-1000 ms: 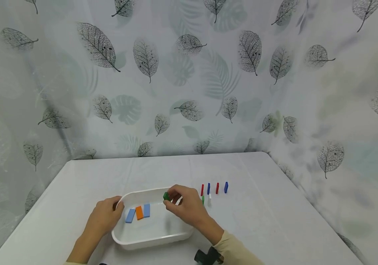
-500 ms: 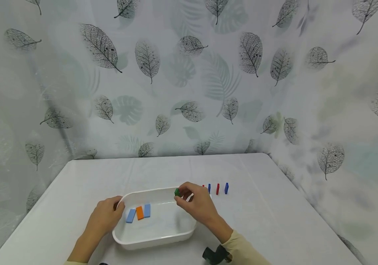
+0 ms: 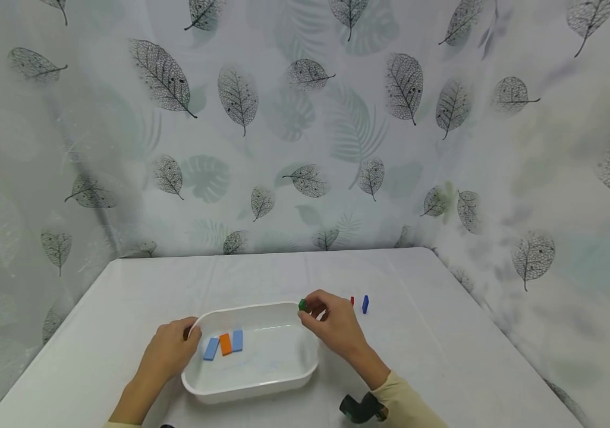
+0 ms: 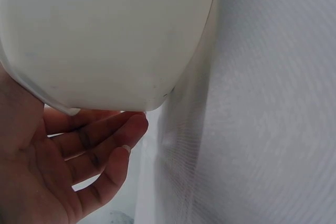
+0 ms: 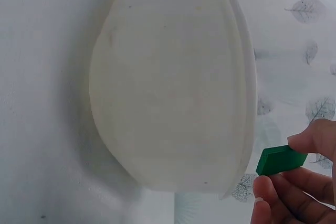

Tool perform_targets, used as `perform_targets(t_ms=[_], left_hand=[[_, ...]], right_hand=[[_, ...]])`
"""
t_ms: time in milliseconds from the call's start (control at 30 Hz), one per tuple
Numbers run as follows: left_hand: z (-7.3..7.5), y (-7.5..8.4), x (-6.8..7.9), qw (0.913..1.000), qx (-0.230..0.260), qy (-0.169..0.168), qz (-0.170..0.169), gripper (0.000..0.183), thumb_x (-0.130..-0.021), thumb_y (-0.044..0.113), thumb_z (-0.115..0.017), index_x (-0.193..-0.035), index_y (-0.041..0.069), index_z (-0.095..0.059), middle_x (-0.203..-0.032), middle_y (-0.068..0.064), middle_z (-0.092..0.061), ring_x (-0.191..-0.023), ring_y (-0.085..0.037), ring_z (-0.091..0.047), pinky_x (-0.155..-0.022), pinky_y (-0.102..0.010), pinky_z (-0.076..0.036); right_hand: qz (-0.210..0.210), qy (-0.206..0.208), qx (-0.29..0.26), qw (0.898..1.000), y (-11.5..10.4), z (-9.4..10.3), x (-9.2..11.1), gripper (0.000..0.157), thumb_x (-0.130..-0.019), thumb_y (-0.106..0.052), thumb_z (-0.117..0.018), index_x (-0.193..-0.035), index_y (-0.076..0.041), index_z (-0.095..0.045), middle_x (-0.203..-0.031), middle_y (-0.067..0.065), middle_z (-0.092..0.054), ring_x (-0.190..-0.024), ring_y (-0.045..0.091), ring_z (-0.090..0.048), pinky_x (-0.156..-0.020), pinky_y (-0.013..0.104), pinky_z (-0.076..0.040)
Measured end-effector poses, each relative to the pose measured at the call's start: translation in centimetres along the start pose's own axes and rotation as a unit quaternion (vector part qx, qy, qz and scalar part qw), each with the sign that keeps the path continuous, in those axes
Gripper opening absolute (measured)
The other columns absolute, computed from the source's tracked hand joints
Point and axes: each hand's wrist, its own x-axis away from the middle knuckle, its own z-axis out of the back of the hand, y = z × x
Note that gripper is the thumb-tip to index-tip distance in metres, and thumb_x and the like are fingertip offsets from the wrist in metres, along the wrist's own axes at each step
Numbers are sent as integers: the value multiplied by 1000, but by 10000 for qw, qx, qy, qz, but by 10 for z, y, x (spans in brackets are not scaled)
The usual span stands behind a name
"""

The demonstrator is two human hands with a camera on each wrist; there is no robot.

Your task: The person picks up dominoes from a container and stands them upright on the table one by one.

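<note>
A white plastic tub (image 3: 270, 356) stands on the table, and my left hand (image 3: 168, 351) grips its left rim. In the left wrist view its fingers (image 4: 105, 142) curl beside the tub's outer wall. Between thumb and fingertips my right hand (image 3: 337, 324) pinches a green domino block (image 5: 281, 160), held above the tub's far right corner. Inside the tub, toward the left, two light blue dominoes (image 3: 237, 340) and an orange domino (image 3: 225, 344) lie flat on the bottom.
Beyond the right hand, a blue domino (image 3: 365, 304) and a partly hidden red one (image 3: 352, 301) stand on end on the white table (image 3: 433, 345). A leaf-patterned curtain (image 3: 305, 131) encloses the back and sides. A dark device (image 3: 361, 409) sits at the right wrist.
My right hand has moved right with the green domino, from over the tub's interior to its far right corner, covering several standing dominoes. My left hand keeps its hold on the rim.
</note>
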Motion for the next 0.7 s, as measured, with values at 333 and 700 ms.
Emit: perform_targets(t_ms=[333,700], left_hand=[[2,3,0,10000,-68,-36,16,36,-102,17,-55,-125,-9,-67,-109,-18,-73,-86,-25,-63,-88,-58,-53],[1,2,0,10000,-37,-50,28,38,-102,17,-55,-127,-9,-66,-114,-21,-72,-91,-27,-65,-91,-59,-52]], right_hand=[[9,241,235,9994,14,16,3,18,-87,-10,-84,-101,-14,-74,-87,-12,-70,-77,7,-63,-64,28,-54],[39,578,197,9981,29,36,6,16,-86,-8,-83,-99,-14,-74,-85,-12,-70,-75,9,-65,-63,28,-54]])
